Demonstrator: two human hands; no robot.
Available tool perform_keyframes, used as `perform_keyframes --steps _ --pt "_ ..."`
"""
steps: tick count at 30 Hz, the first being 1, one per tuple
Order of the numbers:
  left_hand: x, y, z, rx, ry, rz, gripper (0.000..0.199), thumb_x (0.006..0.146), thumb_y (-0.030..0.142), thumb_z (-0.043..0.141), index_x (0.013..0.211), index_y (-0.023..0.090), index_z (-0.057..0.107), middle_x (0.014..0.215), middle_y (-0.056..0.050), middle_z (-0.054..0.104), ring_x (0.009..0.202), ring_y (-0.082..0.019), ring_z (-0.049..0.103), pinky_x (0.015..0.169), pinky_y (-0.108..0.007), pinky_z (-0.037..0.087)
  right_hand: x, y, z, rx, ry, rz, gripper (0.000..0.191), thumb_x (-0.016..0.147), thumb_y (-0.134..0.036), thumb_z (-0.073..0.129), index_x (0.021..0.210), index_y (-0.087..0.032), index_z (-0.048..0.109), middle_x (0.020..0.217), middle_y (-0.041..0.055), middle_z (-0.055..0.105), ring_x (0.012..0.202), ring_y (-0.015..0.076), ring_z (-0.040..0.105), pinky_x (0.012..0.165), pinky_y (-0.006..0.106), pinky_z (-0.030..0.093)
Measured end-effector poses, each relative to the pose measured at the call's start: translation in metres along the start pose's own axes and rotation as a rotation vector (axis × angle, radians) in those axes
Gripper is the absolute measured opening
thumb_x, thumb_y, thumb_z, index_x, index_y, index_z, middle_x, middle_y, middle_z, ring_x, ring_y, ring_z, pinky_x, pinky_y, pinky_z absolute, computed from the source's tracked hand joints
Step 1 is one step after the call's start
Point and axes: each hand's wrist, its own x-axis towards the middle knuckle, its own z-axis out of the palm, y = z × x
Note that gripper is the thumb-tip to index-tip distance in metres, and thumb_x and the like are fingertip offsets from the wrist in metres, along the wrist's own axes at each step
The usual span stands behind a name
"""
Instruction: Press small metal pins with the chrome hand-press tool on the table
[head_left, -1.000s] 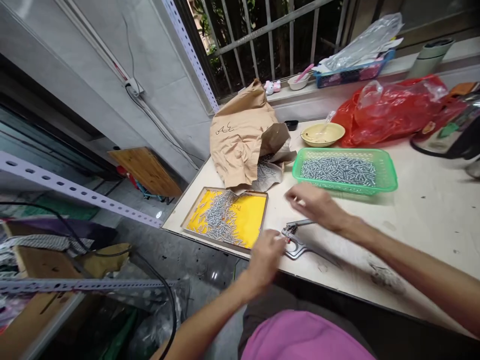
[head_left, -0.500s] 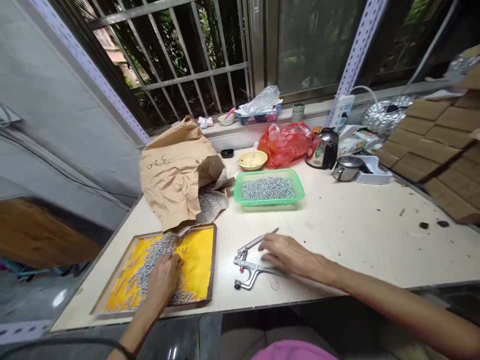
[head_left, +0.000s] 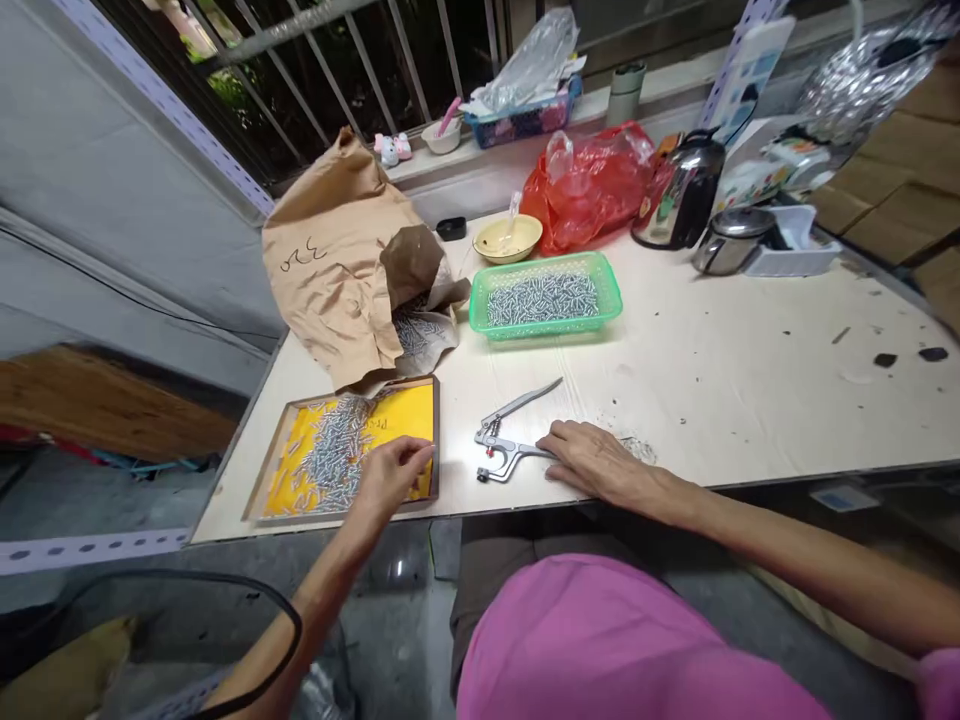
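**Left hand (head_left: 388, 474) over the tray (head_left: 436, 415), right hand (head_left: 592, 460) on the pliers (head_left: 516, 450)**

Your left thumb and finger come close together above the right side of the tray. I cannot tell if they pinch a tiny bit or nothing at all. The metal bits (head_left: 330, 452) lie in a heap in the tray, just left of that hand.

Your right fingers bend over the end of the lower handle; I cannot tell how tight they are. The pliers lie on the table (head_left: 720, 400) with the top handle up and away — nothing squeezes it.

This looks like the picking-up step. I think the next move calls for a light, steady pinch, as bits this small could slip, and a firmer hold on the pliers — both handles inside your right hand.
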Motion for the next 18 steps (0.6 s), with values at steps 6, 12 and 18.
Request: perform_keyframes --steps 6,12,18 --pt "-0.012 0.021 0.065 -0.43 -0.199 -0.179 0.031 0.066 0.039 0.073 0.077 0.012 0.062 0.052 0.004 0.055 0.039 -0.005 0.044 0.038 -0.018 0.035 -0.001 0.014 0.013 -0.095 0.031 0.03 0.02 0.094 -0.016 0.039 0.089 -0.017 0.059 0.087 0.006 0.056 0.076 0.0155 0.048 0.067 0.028 0.031" --pt "-0.006 0.017 0.085 -0.439 -0.176 -0.3 0.035 0.064 0.04 0.077 0.074 0.011 0.061 0.046 0.005 0.052 0.032 -0.004 0.042 0.035 -0.016 0.03 -0.002 0.023 0.019 -0.151 0.051 0.043 0.02 0.095 -0.017 0.039 0.092 -0.017 0.059 0.087 0.0057 0.056 0.074 0.0157 0.048 0.065 0.03 0.029" --pt "-0.005 0.02 0.09 -0.372 -0.172 -0.367 0.032 0.067 0.039 0.075 0.072 0.012 0.059 0.043 0.005 0.052 0.031 -0.006 0.044 0.035 -0.017 0.033 -0.004 0.023 0.023 -0.133 0.096 0.039 0.018 0.094 -0.017 0.04 0.09 -0.018 0.057 0.087 0.0047 0.055 0.073 0.016 0.047 0.064 0.03 0.027"
